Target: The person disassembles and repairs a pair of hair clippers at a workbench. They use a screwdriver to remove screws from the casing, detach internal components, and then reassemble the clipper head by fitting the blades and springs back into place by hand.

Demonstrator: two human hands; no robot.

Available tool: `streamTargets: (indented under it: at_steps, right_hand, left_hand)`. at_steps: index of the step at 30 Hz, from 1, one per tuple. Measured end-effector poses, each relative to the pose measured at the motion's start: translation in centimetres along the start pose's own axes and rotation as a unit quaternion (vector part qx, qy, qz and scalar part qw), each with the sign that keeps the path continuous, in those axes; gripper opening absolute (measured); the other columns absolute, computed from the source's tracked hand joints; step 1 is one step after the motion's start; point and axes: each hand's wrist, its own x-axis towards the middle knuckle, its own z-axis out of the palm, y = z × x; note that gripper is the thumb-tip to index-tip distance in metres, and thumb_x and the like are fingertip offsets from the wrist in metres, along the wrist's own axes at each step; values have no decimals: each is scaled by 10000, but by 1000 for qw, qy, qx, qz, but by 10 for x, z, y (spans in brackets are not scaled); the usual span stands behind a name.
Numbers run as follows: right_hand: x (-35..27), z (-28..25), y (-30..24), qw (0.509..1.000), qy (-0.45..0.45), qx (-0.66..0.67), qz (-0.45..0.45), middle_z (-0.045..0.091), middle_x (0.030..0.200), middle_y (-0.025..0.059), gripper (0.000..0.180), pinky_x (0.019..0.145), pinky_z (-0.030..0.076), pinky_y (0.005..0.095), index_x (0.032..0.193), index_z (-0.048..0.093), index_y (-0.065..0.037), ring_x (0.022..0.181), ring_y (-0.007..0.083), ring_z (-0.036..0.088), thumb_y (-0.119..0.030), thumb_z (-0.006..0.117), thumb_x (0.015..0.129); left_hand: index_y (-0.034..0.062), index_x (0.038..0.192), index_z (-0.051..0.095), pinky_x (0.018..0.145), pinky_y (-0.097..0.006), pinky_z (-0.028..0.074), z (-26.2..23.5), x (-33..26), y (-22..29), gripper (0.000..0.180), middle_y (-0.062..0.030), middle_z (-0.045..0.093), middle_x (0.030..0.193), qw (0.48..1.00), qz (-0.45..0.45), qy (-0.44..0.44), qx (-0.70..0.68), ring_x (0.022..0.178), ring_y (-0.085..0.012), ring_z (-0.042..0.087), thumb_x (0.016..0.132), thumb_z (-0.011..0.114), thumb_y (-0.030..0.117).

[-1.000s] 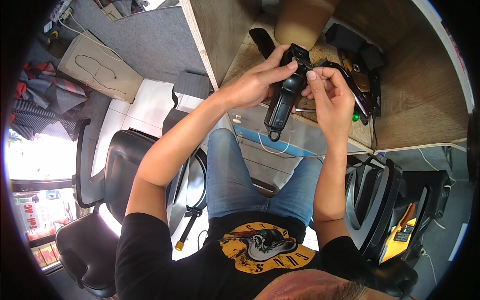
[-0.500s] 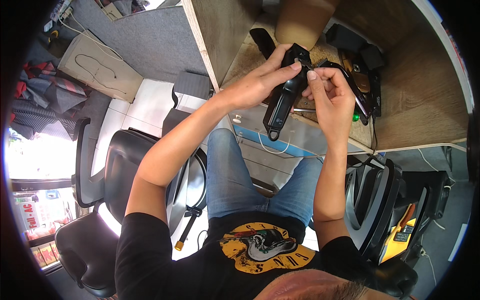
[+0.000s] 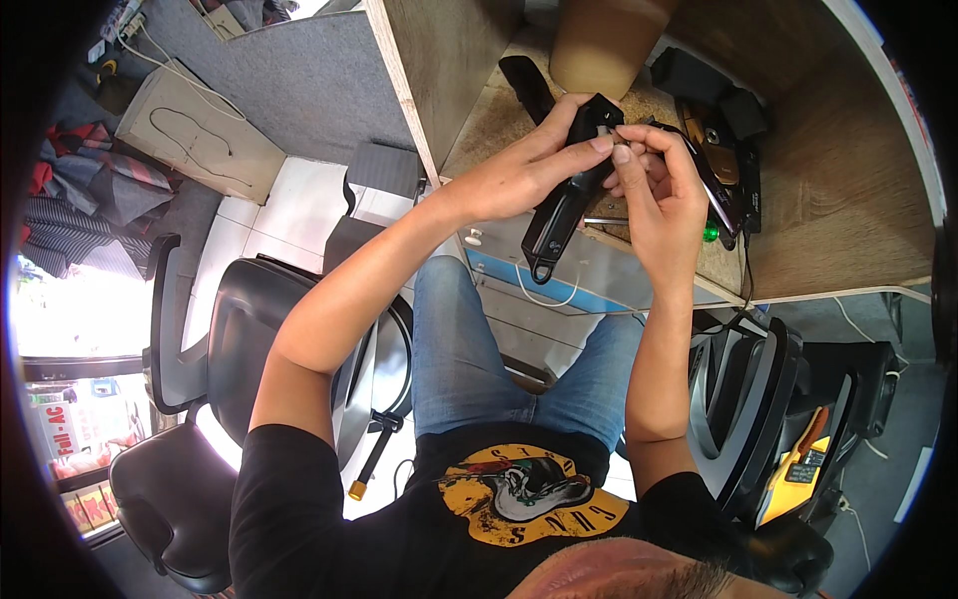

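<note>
A black hair clipper (image 3: 562, 222) slants above the front edge of the wooden shelf, its hanging loop toward me. My left hand (image 3: 514, 172) is closed around its upper part, thumb laid across the top face near the head. Beside that thumb, my right hand (image 3: 667, 195) has its thumb and index finger pinched together at the clipper's right side. Whatever lies between those fingertips is too small and covered to name. The other right fingers are curled in.
Behind the clipper, the wooden shelf (image 3: 477, 140) bears a brown cylinder (image 3: 611, 45), a long black object (image 3: 527, 88) and dark devices with cords (image 3: 723, 180). A white-knobbed drawer front (image 3: 509, 258) lies below. Black chairs (image 3: 264, 329) stand at the left, with more black seating at right.
The clipper has tilted slightly, its head shifting a little right and its loop end a little left. My left thumb has slid right and down, and my right fingertips stay beside it.
</note>
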Motion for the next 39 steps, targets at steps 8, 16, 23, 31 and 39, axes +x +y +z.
streamTargets:
  at_steps: [8, 16, 23, 31, 39]
  right_hand:
    - [-1, -1, -1, 1000, -1, 6, 13, 695, 989, 30, 164, 683, 559, 221, 1188, 715, 20, 787, 71, 686, -20, 741, 1031]
    - [0, 0, 0, 1000, 4, 5, 16, 716, 965, 30, 170, 690, 565, 224, 1185, 698, 23, 768, 65, 680, -21, 747, 1029]
    - [-1, -1, -3, 1000, 1, 6, 15, 707, 954, 25, 164, 695, 556, 218, 1175, 708, 26, 768, 54, 665, -16, 755, 1023]
    - [1, -1, -6, 1000, 0, -11, 5, 650, 973, 24, 182, 686, 556, 221, 1204, 739, 40, 770, 63, 657, -26, 742, 1034]
    - [0, -2, -4, 1000, -10, -21, -12, 659, 979, 11, 172, 697, 522, 224, 1228, 717, 19, 800, 72, 659, -43, 698, 1069]
  left_hand:
    - [76, 1646, 242, 778, -338, 660, 1, 1, -3, 688, -152, 562, 1354, 1000, 15, 2, 7, 1019, -187, 705, 1150, 545, 444]
    - [82, 1642, 245, 725, -325, 640, 0, 0, 0, 685, -151, 574, 1332, 1000, -10, -3, 14, 893, -186, 722, 1152, 528, 468]
    - [-14, 1669, 167, 1013, -365, 443, -2, 0, 0, 820, -233, 444, 1513, 1000, -1, -10, 20, 1253, -263, 497, 1145, 517, 511]
    - [58, 1663, 200, 737, -329, 635, 1, 0, 2, 671, -142, 595, 1319, 1000, 15, 3, 8, 881, -171, 724, 1169, 502, 397]
    - [-34, 1661, 206, 1097, -351, 436, 3, -2, 6, 810, -204, 539, 1461, 1000, 22, -20, 9, 1361, -238, 539, 1138, 558, 474]
